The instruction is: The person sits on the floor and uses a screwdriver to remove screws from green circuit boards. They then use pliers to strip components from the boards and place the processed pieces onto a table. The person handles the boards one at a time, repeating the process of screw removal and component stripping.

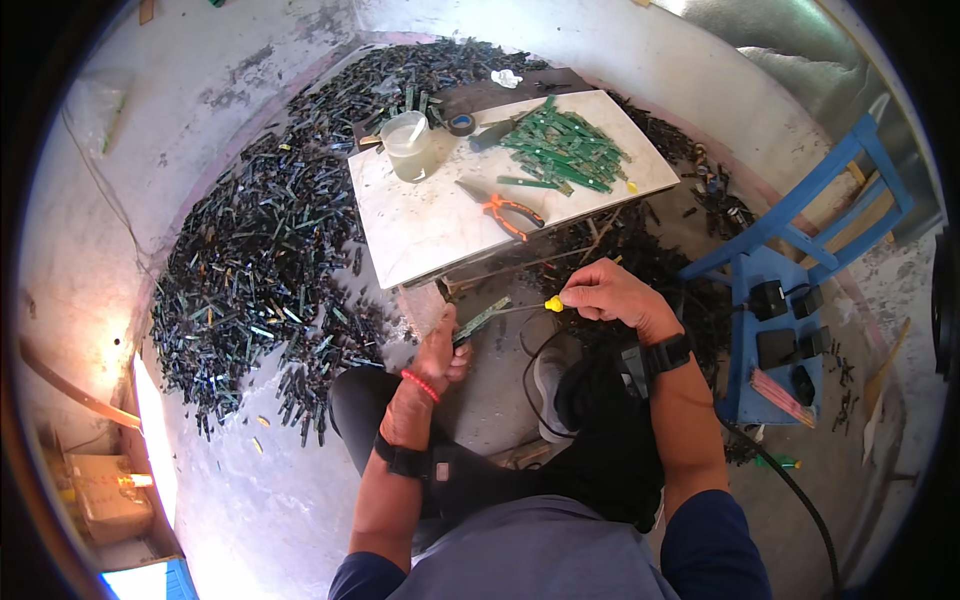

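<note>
Grey concrete floor [250, 500] runs out to pale walls, and a great drift of dark, narrow circuit-board strips [260, 270] lies banked against the corner on my left. Ahead stands a low white slab desk [420, 225]. On it I see a heap of green circuit-board strips [565, 150], orange-handled pliers [505, 212], a clear plastic cup of cloudy liquid [408, 145] and a small roll of dark tape [461, 124]. A blue wooden frame [790, 230] leans on my right, with small black blocks [775, 320] on its lower board.

My left hand [440, 350] is closed around the near end of a single long green circuit-board strip [482, 319], gripping it just below the desk's front edge, over my knee. My right hand [605, 292] has its fingers pressed together, pinching a thin tool with a yellow tip [553, 303], which sits right at the strip's far end. I cannot tell whether the two touch. A black cord [535, 370] loops down beneath the hands.

Judging by the piles, I'd say the work is early on: the green heap on the desk looks like the finished lot, and it is small beside the dark drift on the floor. The strip in hand seems mid-treatment.

That strip is slim, flat and straight, green-faced with a paler edge, tilted up toward my right.
</note>
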Available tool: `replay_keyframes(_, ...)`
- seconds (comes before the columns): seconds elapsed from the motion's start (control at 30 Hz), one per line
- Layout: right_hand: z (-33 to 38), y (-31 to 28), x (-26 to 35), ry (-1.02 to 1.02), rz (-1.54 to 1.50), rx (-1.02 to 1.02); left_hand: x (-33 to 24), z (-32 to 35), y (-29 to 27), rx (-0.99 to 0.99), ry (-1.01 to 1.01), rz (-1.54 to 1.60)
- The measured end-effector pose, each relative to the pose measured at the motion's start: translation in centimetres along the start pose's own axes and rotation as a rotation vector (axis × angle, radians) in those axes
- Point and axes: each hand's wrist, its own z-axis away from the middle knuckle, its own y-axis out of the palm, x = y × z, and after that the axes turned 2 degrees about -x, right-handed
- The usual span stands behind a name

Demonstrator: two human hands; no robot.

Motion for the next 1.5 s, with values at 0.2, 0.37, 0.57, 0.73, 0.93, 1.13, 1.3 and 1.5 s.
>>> replay_keyframes(0.2, 0.0, -0.5, -0.5, -0.061, 0.095, -0.027, -0.1, 0.0, 0.4, -0.091, 0.010, -0.068)
replay_keyframes(0.37, 0.4, -0.9, -0.3, -0.052, 0.128, -0.087, 0.0, -0.3, 0.2, -0.153, 0.015, -0.046)
replay_keyframes(0.57, 0.6, -0.7, 0.0, -0.088, 0.109, -0.071, 0.0, 0.0, 0.6, -0.128, 0.044, -0.080)
replay_keyframes(0.73, 1.0, -0.7, 0.3, -0.050, 0.064, -0.082, 0.1, -0.2, 0.4, -0.140, 0.029, -0.077)
replay_keyframes(0.93, 1.3, -1.0, 0.4, -0.028, 0.055, -0.091, 0.2, -0.3, 0.4, -0.162, 0.031, -0.107)
replay_keyframes(1.13, 0.9, -0.9, 0.1, -0.025, 0.092, -0.115, 0.3, -0.2, 0.4, -0.181, 0.049, -0.124)
replay_keyframes(1.3, 0.9, -0.5, 0.7, -0.032, 0.164, -0.093, 0.2, -0.1, 0.7, -0.188, 0.062, -0.182)
replay_keyframes(1.5, -0.6, -0.5, -1.0, -0.052, 0.218, -0.022, 0.5, 0.1, 0.9, -0.171, 0.111, -0.249)
